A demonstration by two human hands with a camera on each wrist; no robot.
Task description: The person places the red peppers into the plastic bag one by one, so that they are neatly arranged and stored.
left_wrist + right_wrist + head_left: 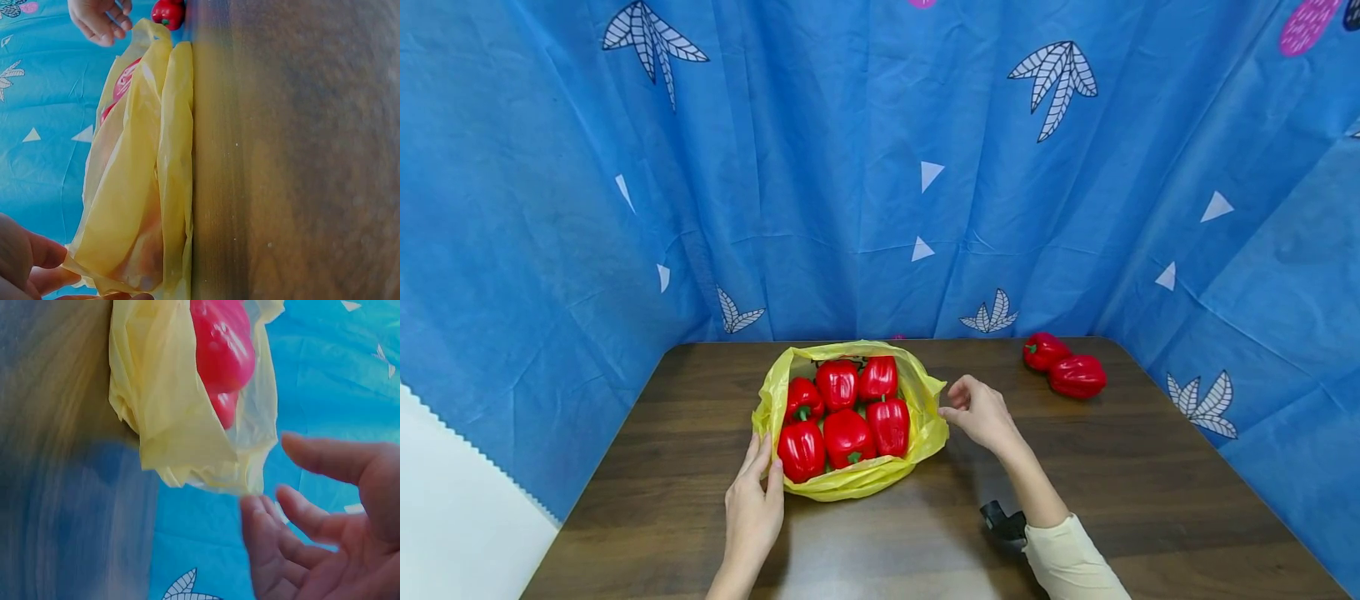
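A yellow plastic bag point(865, 483) lies with its mouth open upward on the brown table. Inside sit several red bell peppers point(848, 437), some with green stems. At the bag's left side, my left hand point(754, 500) holds the rim between thumb and fingers; the left wrist view shows fingers point(47, 253) on the bunched plastic. Just off the bag's right edge is my right hand point(985, 412), its thumb and fingers parted and loosely bent. In the right wrist view its fingertips are right at the bag's edge, with nothing between thumb and fingers.
Two more red bell peppers point(1077, 377) lie side by side at the table's back right corner. A blue patterned curtain point(865, 167) hangs behind and beside the table point(670, 467). A black device point(1002, 523) is at the right wrist.
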